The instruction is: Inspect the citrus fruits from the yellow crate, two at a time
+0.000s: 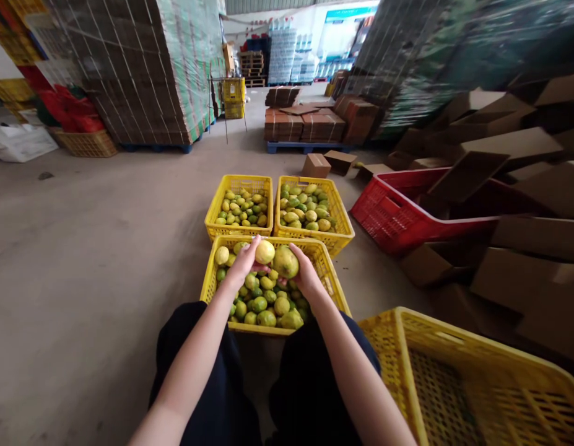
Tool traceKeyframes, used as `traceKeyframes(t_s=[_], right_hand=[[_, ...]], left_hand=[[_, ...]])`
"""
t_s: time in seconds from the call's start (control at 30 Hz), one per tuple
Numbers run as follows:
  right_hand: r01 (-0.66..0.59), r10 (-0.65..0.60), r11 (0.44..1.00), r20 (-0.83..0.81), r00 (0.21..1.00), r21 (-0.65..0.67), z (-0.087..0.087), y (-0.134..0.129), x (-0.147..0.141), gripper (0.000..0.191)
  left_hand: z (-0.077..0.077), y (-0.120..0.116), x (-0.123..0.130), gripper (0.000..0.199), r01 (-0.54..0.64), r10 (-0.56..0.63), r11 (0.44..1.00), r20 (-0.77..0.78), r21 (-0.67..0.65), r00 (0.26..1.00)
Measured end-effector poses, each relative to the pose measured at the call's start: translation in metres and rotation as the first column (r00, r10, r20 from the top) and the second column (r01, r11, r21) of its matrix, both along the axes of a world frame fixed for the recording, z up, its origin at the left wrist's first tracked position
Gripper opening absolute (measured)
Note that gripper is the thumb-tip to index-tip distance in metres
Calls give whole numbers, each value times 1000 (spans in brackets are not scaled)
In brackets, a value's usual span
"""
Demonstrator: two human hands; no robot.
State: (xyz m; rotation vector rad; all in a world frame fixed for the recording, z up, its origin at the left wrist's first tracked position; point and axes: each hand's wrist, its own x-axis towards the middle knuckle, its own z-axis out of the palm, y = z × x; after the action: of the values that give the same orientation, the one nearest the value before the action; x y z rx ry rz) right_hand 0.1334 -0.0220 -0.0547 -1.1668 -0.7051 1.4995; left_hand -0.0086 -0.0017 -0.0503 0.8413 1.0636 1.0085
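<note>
My left hand point(246, 263) is closed around a yellow lemon point(265, 252). In my right hand point(305, 271) is a larger, greener lemon point(285, 262), gripped from its right side. Both fruits are held side by side above a yellow plastic crate point(333, 286) between my knees. Inside that crate lie many yellow and green lemons point(267, 318). Just beyond it stand two more yellow crates of fruit, a left one point(212, 207) and a right one point(345, 217).
A large yellow crate point(402, 371) stands close at my right knee. Farther right are a red crate point(384, 217) and a heap of cardboard boxes point(514, 272). Ahead, flattened cartons point(300, 127) rest on a blue pallet point(291, 147). Wrapped stacks point(129, 74) rise at left.
</note>
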Motion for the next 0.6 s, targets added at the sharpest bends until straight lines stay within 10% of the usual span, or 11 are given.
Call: traceKeyframes(t_s=[0.1,0.6], right_hand=[[-112,100,987,-98,990,-117,1,3,0,43],[107,-119,992,-214,970,-67,0,7,6,26]], left_hand=[[-2,1,3,42,-8,10,998,36,-62,999],[18,-1,-1,27,-22,88,983,359,-185,929]])
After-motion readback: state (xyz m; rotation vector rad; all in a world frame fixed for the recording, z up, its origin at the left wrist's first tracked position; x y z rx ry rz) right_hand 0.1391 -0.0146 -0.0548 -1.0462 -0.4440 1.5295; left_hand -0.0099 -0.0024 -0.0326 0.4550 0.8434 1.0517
